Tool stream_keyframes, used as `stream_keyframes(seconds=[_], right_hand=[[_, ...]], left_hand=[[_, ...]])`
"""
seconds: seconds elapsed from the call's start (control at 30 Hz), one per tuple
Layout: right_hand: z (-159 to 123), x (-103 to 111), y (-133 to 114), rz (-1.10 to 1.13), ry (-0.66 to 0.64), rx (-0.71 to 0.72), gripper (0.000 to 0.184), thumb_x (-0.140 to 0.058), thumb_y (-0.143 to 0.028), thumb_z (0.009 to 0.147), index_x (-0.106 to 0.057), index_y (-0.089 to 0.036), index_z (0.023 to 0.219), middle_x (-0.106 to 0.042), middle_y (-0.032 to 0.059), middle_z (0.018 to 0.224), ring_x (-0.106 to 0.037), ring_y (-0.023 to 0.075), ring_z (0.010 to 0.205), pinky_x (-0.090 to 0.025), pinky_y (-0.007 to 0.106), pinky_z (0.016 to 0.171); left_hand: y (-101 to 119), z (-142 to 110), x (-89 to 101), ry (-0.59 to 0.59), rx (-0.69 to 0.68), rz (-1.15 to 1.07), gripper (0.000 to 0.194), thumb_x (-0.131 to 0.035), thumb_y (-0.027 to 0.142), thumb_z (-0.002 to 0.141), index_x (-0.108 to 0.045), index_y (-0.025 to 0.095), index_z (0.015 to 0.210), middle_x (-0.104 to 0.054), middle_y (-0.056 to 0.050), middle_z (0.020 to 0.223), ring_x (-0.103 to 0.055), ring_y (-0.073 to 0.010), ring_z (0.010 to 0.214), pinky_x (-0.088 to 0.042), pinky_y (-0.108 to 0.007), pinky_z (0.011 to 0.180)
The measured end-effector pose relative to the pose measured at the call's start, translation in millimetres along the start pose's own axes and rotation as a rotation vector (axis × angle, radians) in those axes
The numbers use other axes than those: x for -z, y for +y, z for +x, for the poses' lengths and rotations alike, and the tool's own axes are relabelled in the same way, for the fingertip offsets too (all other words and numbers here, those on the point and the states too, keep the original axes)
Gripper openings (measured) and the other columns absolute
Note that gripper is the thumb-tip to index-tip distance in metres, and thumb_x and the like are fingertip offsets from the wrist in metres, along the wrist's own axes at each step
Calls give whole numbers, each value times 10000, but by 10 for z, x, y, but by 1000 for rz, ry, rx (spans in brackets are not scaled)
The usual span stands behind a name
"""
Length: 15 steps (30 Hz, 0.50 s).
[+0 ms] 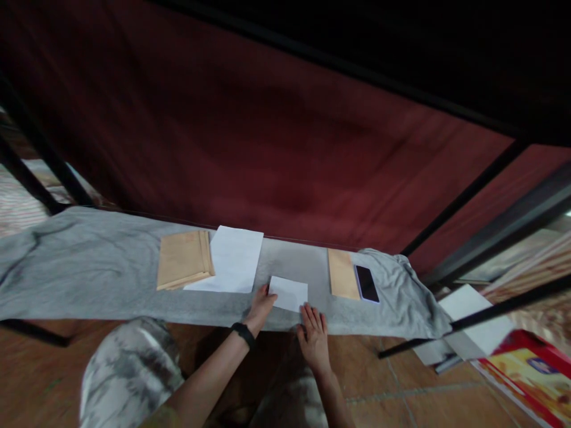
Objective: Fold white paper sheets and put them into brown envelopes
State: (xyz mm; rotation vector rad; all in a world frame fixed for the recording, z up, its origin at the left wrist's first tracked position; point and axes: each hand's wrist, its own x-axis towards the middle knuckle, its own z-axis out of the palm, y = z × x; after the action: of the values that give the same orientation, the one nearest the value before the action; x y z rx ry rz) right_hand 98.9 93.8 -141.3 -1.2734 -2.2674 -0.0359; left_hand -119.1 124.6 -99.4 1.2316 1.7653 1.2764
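Observation:
A small white rectangle of paper, seemingly folded, lies on the grey cloth near the bench's front edge. My left hand, with a dark band at the wrist, pinches its left edge, thumb on top. The fingers of my right hand are stretched out, their tips at the paper's lower right corner. Larger white sheets lie to the left of the small paper. Partly over them rests a stack of brown envelopes. A single brown envelope lies on the right, beside a dark-screened phone.
The grey cloth covers a long narrow bench. Behind it hangs a dark red curtain. Black metal bars frame the space. On the tiled floor at right are white boards and a red and yellow box.

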Motion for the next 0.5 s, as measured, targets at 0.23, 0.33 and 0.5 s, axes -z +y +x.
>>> stream_keyframes(seconds=[0.23, 0.33, 0.5], right_hand=[[183, 64, -212, 21, 30, -62, 555, -470, -330, 969, -385, -223, 1507, -547, 117, 1443, -494, 284, 1343, -359, 545, 1113], [399, 121, -360, 116, 80, -152, 556, -429, -317, 976, -372, -189, 1514, -513, 147, 1468, -524, 275, 1315, -445, 453, 1052], [758, 237, -457, 619, 187, -476, 473, -367, -443, 991, -662, -146, 1211, -709, 148, 1173, -671, 266, 1067, -525, 386, 898]], left_hand=[[293, -158, -25, 6, 87, -187, 327, -497, 191, 758, -670, 129, 1029, -718, -38, 786, -670, -185, 700, -538, -288, 614], [524, -223, -53, -83, 52, -269, 345, -540, 257, 780, -675, 151, 1079, -744, -65, 938, -690, -203, 834, -556, -288, 676], [688, -339, -16, -129, 162, -355, 503, -474, 469, 935, -525, 202, 1358, -620, -122, 1343, -627, -232, 1169, -567, -298, 802]])
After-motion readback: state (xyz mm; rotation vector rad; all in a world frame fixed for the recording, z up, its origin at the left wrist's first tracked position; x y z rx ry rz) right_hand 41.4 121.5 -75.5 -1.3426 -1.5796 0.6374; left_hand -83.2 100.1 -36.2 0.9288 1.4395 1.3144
